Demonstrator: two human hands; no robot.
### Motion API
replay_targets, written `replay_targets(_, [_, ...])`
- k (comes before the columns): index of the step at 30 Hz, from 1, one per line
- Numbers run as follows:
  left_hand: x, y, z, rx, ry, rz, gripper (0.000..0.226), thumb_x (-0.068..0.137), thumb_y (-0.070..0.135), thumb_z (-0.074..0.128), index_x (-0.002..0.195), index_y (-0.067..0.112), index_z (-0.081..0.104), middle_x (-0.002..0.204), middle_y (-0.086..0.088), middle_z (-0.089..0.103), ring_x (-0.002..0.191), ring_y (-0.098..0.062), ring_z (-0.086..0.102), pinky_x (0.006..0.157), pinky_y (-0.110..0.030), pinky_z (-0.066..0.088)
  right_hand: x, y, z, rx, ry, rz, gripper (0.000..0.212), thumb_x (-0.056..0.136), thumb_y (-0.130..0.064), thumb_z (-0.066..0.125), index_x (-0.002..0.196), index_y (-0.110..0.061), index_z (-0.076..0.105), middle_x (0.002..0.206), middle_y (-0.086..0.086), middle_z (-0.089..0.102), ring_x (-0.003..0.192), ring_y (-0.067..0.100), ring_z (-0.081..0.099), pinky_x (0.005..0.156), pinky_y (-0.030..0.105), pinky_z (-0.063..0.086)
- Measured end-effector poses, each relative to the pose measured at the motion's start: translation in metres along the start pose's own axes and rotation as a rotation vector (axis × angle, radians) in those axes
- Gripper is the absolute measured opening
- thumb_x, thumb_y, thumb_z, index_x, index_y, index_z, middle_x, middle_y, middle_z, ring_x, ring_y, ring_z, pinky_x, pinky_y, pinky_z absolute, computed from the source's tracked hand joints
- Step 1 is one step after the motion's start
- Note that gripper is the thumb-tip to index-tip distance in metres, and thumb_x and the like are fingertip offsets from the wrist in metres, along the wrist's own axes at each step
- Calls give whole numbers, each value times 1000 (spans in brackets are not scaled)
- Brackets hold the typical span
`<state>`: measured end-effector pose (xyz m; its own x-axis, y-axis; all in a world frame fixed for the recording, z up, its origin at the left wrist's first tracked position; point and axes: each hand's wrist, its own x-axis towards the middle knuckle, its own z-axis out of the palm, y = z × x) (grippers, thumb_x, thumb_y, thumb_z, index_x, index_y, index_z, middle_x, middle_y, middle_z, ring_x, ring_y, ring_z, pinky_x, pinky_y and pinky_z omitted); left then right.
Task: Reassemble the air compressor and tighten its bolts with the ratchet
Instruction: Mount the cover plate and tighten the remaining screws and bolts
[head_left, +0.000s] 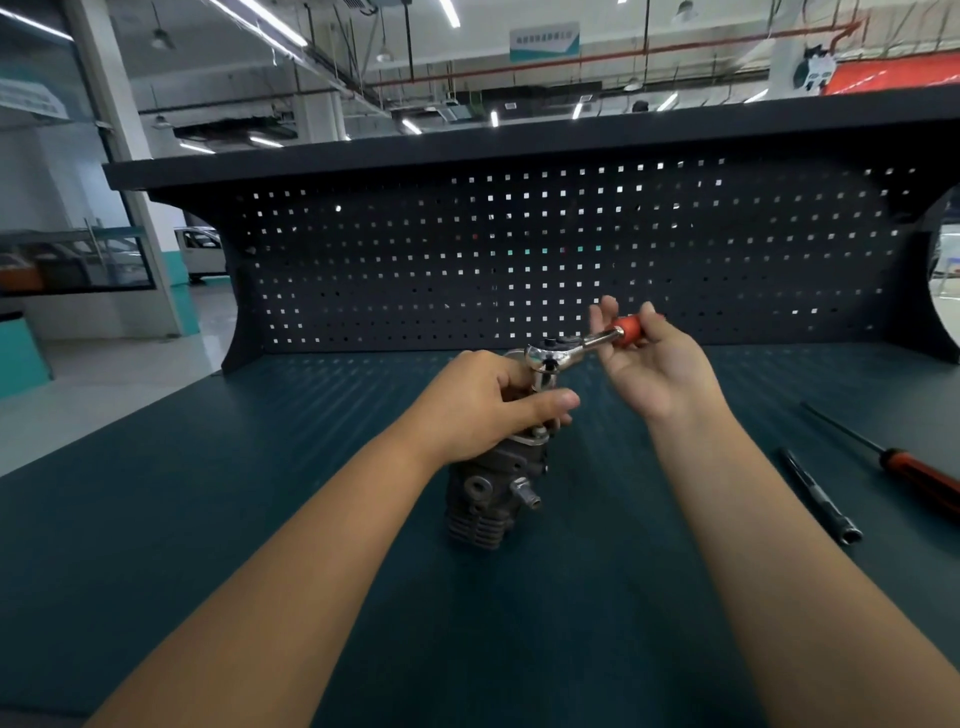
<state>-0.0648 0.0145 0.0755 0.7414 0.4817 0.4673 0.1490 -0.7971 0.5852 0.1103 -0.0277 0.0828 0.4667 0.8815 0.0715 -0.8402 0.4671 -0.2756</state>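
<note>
The dark grey finned air compressor stands upright in the middle of the bench. My left hand grips its top, fingers curled round the upper part and hiding most of it. A chrome ratchet with an orange handle sits with its socket pointing down onto the compressor's top, just past my left fingers. My right hand holds the orange handle, palm turned up, fingers loosely curled round it. One bolt head shows below my left thumb.
A black extension bar and an orange-handled screwdriver lie on the dark green bench top at the right. A black pegboard back panel with a shelf above closes the bench's far side.
</note>
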Motion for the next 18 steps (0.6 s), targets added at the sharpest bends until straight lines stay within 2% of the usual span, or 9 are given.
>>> replay_targets(2, [1, -2, -2, -9, 5, 2, 45, 78, 59, 48, 70, 22, 72, 84, 10, 74, 84, -2, 68, 82, -21, 49, -4, 1, -1, 35, -13, -19, 14, 101, -9, 44, 89, -4, 49, 85, 15, 54, 68, 19, 58, 51, 33, 58])
replay_targets(4, [2, -3, -4, -34, 0, 3, 52, 86, 58, 43, 72, 17, 73, 85, 7, 75, 86, -3, 68, 86, -22, 48, -8, -1, -5, 34, -24, -47, 16, 101, -9, 43, 86, -6, 49, 80, 11, 52, 67, 17, 53, 57, 33, 55])
replay_targets(8, [2, -2, -2, 21, -1, -1, 47, 86, 58, 47, 76, 22, 75, 86, 10, 74, 88, -6, 67, 88, -28, 47, -25, -8, -8, -16, -56, -146, 18, 102, -12, 42, 86, -7, 50, 76, 7, 51, 64, 15, 53, 63, 30, 52])
replay_targets(11, [1, 0, -2, -3, 3, -6, 45, 80, 57, 46, 76, 22, 74, 84, 14, 74, 87, -4, 67, 87, -24, 48, -46, -11, -12, -63, -92, -244, 16, 101, -11, 43, 86, -6, 49, 75, 5, 53, 65, 15, 56, 67, 31, 53])
replay_targets(14, [1, -1, -2, -13, 22, -7, 36, 87, 46, 53, 75, 19, 74, 82, 15, 74, 84, -4, 67, 80, -17, 47, -73, -7, -19, -118, -140, -418, 4, 98, -7, 46, 96, -10, 43, 79, 3, 57, 71, 16, 60, 73, 32, 55])
replay_targets(18, [1, -1, 0, -29, 34, -12, 24, 90, 32, 59, 71, 26, 72, 79, 15, 73, 75, 2, 65, 70, -11, 46, -117, 16, -29, -221, -199, -732, 17, 93, -8, 53, 102, -16, 40, 85, 3, 65, 88, 22, 66, 87, 34, 53])
